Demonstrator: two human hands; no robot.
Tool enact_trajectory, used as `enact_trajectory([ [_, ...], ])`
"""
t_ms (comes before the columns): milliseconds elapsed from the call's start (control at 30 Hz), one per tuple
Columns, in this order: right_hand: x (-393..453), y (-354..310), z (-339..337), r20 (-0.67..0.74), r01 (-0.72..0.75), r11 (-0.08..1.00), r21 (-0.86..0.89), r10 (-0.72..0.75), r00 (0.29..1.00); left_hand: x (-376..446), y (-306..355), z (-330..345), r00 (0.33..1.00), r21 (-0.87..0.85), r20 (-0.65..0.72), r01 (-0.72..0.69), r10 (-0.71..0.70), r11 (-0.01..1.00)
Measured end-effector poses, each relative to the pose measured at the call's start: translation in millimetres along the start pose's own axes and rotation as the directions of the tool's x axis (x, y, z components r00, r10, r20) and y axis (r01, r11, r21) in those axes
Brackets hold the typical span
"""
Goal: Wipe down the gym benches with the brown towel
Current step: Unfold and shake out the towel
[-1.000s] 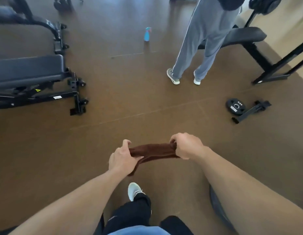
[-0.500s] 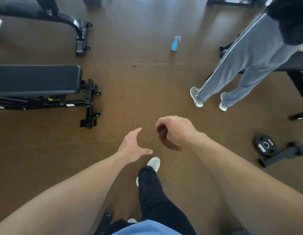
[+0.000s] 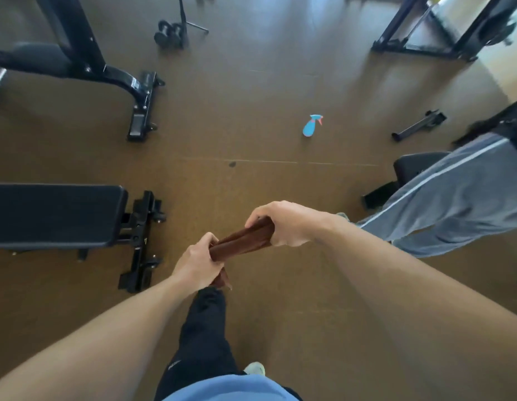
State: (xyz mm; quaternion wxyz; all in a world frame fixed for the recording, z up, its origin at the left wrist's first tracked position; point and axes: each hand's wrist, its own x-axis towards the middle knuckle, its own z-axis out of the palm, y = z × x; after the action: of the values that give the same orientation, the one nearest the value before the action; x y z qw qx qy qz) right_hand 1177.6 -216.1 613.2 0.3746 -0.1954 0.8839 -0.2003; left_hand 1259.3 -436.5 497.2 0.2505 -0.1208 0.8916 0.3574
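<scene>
Head view: two hands (image 3: 239, 247), one brown towel (image 3: 242, 240).

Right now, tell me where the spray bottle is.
In the head view, the blue spray bottle lies on the floor, upper centre-right, well beyond both hands and left of a small black bar.

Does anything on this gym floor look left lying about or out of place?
Yes. A blue spray bottle sits alone on the open floor, away from any bench, where someone might step on it. A loose black bar piece lies further right. The flat bench looks in order.
</scene>
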Motion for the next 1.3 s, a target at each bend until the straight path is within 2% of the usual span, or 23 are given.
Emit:
enact_trajectory([
  [100, 62, 46, -46, 0.014, -0.108, 0.994, -0.022, 0.108, 0.994, 82, 21, -41, 0.990, 0.148, 0.141, -0.040, 0.019, 0.988],
  [200, 111, 85, -87, -0.025, -0.230, 0.967, 0.112, 0.234, 0.972, 165, 46, -83, 0.958, 0.381, 0.286, -0.139, 0.027, 0.914],
  [333, 153, 130, -149, -0.084, -0.306, 0.822, 0.481, 0.390, 0.917, 267, 104, -126, 0.933, 0.246, 0.351, -0.014, -0.076, 0.969],
  [467, 196, 179, -195, -0.198, -0.224, 0.580, 0.783, 0.574, 0.795, 359, 183, -151, 0.901, 0.124, 0.423, 0.041, -0.090, 0.991],
  [567, 228, 224, -228, -0.165, -0.155, 0.407, 0.900, 0.648, 0.744, 426, 236, -157, 0.887, 0.030, 0.451, 0.101, -0.103, 0.994],
  [667, 257, 268, -265, -0.115, -0.123, 0.290, 0.949, 0.683, 0.722, 488, 287, -158, 0.892, -0.108, 0.440, 0.171, -0.107, 0.979],
  [767, 286, 305, -304, -0.090, -0.137, 0.255, 0.957, 0.711, 0.697, 540, 340, -161, 0.890, -0.227, 0.436, 0.251, -0.132, 0.941],
  [933, 328, 349, -373, -0.086, -0.141, 0.233, 0.962, 0.752, 0.654, 633, 415, -170, 0.960, -0.168, 0.265, 0.133, -0.085, 0.977],
  [1067, 364, 386, -415, -0.034, -0.158, 0.154, 0.975, 0.813, 0.581, 702, 471, -173, 0.968, -0.282, 0.243, 0.138, -0.068, 0.950],
  [1167, 395, 413, -441, 0.054, -0.152, 0.033, 0.988, 0.843, 0.535, 760, 506, -172, 0.964, -0.261, 0.266, 0.101, -0.029, 0.960],
  [1233, 417, 430, -459, 0.132, -0.103, -0.090, 0.991, 0.834, 0.536, 801, 531, -169, 0.960, -0.222, 0.280, 0.055, 0.009, 0.974],
  [1300, 438, 445, -476, 0.161, -0.040, -0.163, 0.986, 0.850, 0.502, 843, 556, -164, 0.949, -0.170, 0.315, 0.024, 0.031, 0.985],
])
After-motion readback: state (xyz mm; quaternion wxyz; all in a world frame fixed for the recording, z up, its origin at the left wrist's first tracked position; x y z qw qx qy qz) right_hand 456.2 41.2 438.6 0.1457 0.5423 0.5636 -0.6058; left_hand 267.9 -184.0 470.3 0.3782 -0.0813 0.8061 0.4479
